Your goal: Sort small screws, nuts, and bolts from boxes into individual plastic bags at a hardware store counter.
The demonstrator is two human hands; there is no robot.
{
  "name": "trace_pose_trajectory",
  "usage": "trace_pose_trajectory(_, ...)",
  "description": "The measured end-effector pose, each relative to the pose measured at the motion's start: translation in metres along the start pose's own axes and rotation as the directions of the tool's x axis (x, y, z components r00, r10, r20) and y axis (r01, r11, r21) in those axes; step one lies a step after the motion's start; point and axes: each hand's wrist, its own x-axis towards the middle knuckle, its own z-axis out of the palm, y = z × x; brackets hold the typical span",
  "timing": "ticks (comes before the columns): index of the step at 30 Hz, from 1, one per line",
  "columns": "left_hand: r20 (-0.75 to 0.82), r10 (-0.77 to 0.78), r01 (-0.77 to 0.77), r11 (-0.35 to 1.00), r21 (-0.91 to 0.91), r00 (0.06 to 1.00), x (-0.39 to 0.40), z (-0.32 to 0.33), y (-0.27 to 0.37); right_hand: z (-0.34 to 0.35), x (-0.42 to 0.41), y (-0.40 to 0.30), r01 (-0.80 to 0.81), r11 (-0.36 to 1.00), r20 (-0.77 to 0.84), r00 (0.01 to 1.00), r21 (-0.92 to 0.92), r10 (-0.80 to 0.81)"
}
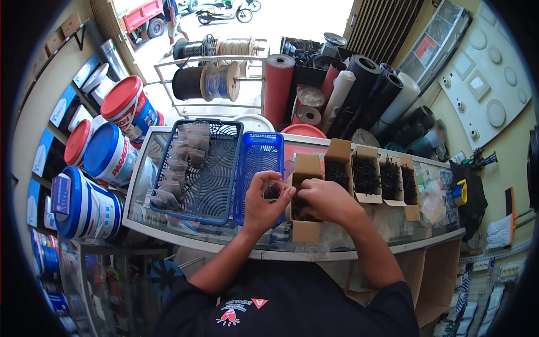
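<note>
My left hand [262,202] holds a small clear plastic bag [273,190] with its mouth spread, and something dark shows inside. Curled downward, my right hand [330,200] has its fingertips in the nearest open cardboard box [307,231]; whether they pinch anything is hidden. More open boxes stand in a row to the right, with black screws [365,175] filling one of them. Left of my hands is a blue plastic basket [263,147]. A larger dark blue basket [214,179] beside it contains several small zip bags [174,177] along its left side.
Everything rests on a glass display counter [269,254] with a pale frame. Paint buckets [105,153] crowd its left end. Behind it stand cable spools [221,80] and upright material rolls [280,88]. A clear plastic bag [431,202] lies right of the boxes.
</note>
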Motion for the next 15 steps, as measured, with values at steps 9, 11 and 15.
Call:
trace_pose_trajectory(9,-0.002,-0.020,0.020,1.000,-0.003,1.000,-0.002,0.000,-0.001,0.022,0.014,-0.006,-0.043,0.958,0.146,0.985,-0.282,0.088)
trace_pose_trajectory(11,-0.004,-0.026,0.026,1.000,-0.009,1.000,-0.002,-0.001,-0.003,0.018,0.013,-0.009,-0.028,0.971,0.184,0.980,-0.238,0.074)
trace_pose_trajectory(15,-0.001,-0.001,0.001,1.000,0.003,1.000,-0.001,0.000,-0.003,0.024,0.012,-0.005,-0.038,0.977,0.125,0.990,-0.212,0.065)
